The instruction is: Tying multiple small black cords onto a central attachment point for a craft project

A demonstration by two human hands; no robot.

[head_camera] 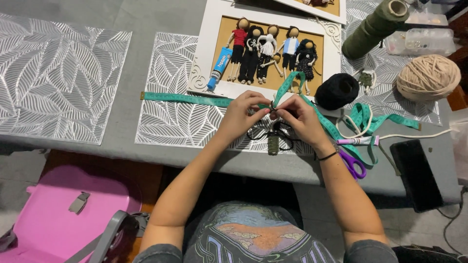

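My left hand (242,115) and my right hand (301,118) meet above the table's front edge, fingertips pinched together on a small yarn doll (273,141). Its olive-green wrapped body hangs down between my hands, with black yarn loops trailing at its sides. A teal measuring tape (185,99) runs across the table under my hands and curls off to the right. Just behind my hands lies a white picture frame (207,53) holding several finished yarn dolls (268,51) and a blue glue tube (219,66).
A black yarn ball (337,90), a beige yarn ball (428,77) and an olive cord cone (373,28) sit at the back right. Purple-handled scissors (352,163), a pen (358,140) and a black phone (416,174) lie right. Silver leaf placemats (53,78) cover the left; a pink case (53,219) is below.
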